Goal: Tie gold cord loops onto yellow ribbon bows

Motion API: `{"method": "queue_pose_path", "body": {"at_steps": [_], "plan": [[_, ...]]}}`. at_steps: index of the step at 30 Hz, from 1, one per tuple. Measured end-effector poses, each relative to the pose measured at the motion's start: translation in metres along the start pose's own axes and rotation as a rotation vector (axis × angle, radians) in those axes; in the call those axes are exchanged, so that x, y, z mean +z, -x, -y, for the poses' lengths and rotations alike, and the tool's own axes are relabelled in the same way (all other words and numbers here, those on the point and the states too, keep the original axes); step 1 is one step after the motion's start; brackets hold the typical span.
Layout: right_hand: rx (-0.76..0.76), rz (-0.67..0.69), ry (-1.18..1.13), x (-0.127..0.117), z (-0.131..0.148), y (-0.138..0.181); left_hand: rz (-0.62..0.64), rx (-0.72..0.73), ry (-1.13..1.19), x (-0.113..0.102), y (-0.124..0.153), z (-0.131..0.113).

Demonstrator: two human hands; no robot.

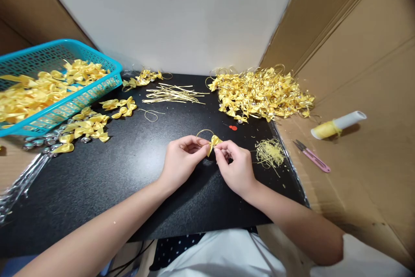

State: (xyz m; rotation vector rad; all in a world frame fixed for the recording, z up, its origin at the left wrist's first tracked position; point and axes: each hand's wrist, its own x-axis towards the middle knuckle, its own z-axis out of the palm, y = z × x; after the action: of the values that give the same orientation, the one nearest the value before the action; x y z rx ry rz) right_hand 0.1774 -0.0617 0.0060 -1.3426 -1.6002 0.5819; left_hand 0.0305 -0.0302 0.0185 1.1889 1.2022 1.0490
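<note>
A yellow ribbon bow (214,141) with a gold cord loop (205,130) standing up behind it is between my hands, just above the black table. My left hand (185,156) pinches the bow's left side, thumb against forefinger, near the foot of the loop. At the bow's right edge, my right hand (236,165) closes its thumb and forefinger; whether they hold ribbon or a thin cord end is too small to tell. A red needle threader (232,128) lies just beyond my right hand. Cut gold cords (173,94) rest farther back on the table.
On the left stands a turquoise basket (65,106) of yellow bows, with loose bows (87,125) and silver strands (27,177) beside it. A heap of looped bows (262,93) is at back right. Thread scraps (270,153), pink snips (313,156) and a white tube (348,120) lie right.
</note>
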Motion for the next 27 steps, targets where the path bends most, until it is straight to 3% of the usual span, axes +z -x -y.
{"method": "queue_pose_path", "body": {"at_steps": [20, 27], "plan": [[0.305, 0.064, -0.319, 0.01, -0.003, 0.005, 0.017, 0.076, -0.047, 0.002, 0.0, 0.005], [0.472, 0.098, -0.56, 0.013, 0.001, 0.004, 0.017, 0.117, -0.05, 0.003, 0.001, 0.007]]}}
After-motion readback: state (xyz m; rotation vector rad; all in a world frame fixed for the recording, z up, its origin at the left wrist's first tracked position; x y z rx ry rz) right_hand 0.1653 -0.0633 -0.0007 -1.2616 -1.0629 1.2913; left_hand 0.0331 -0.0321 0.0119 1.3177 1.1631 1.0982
